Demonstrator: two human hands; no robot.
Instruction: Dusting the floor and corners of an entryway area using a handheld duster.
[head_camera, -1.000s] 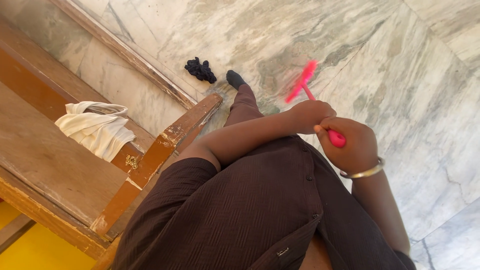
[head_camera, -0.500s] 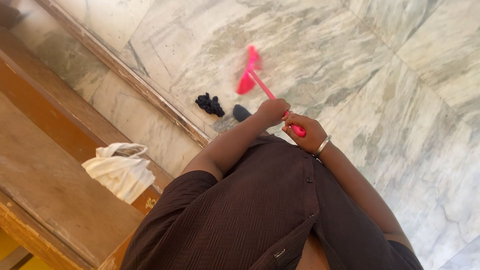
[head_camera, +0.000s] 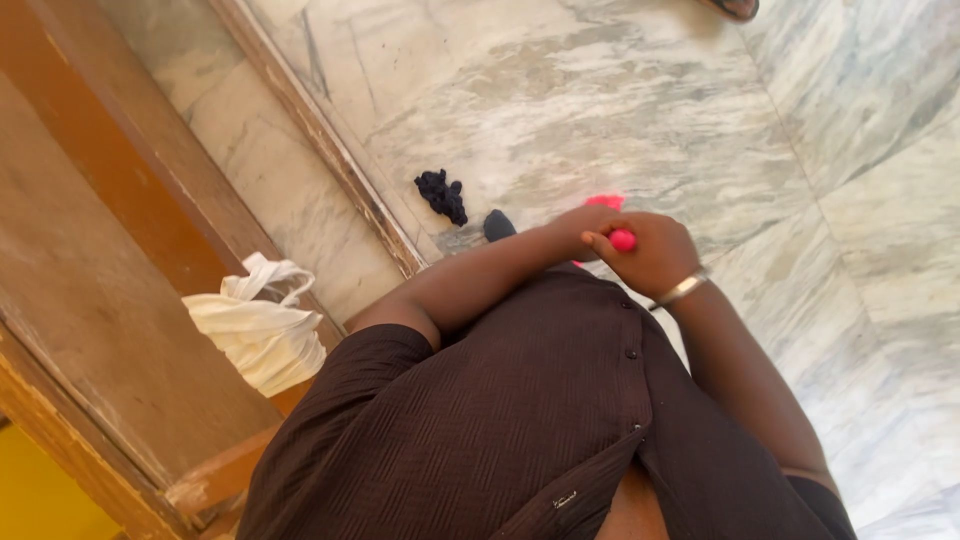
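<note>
Both hands grip a pink broom over a marble floor. My right hand (head_camera: 655, 258), with a metal bangle on the wrist, is closed around the rounded pink handle end (head_camera: 622, 240). My left hand (head_camera: 580, 225) holds the handle just below it, with the arm crossing my dark brown shirt. Only a small part of the pink broom head (head_camera: 605, 202) shows above the left hand; the rest is hidden behind my hands. A dark-socked foot (head_camera: 497, 225) stands on the floor beside it.
A small black cloth clump (head_camera: 442, 194) lies on the floor near a wooden threshold strip (head_camera: 320, 135). A white bag (head_camera: 262, 325) rests on a brown wooden ledge (head_camera: 110, 300) at left. A sandal edge (head_camera: 735, 8) shows at the top.
The broom swung from the right across to the left and then in toward me, so its head is now mostly hidden behind my hands. The view shifted left and tilted.
</note>
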